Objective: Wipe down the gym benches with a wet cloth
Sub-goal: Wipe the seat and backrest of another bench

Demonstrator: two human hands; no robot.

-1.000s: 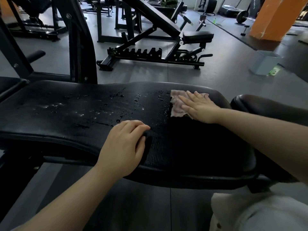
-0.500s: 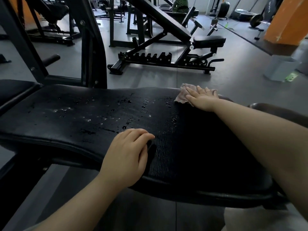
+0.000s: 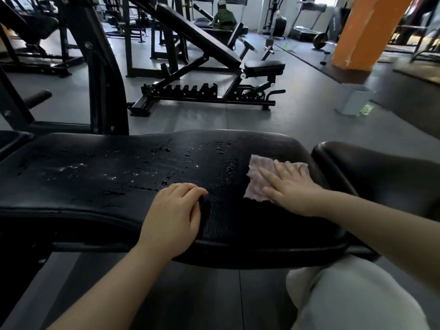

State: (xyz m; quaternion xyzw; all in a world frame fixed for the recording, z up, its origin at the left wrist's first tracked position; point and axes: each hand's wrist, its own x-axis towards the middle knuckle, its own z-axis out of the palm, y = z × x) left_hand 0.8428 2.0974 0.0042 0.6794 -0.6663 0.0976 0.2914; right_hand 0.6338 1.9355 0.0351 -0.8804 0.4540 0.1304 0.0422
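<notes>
The right hand (image 3: 289,186), flat on the pink cloth (image 3: 258,179), has drawn it back from the far edge of the bench pad (image 3: 95,177) toward the near side, about where it lay a second ago; more cloth shows beyond the fingers. The streak it crossed looks duller, perhaps wiped, though the dim light leaves that unsure

Single view, head-worn wide-angle camera. Looks forward and down from close above the black padded desk (image 3: 119,186), which spans the lower frame. Both forearms enter from the bottom edge. Gym floor (image 3: 297,110) and machines recede beyond.
</notes>
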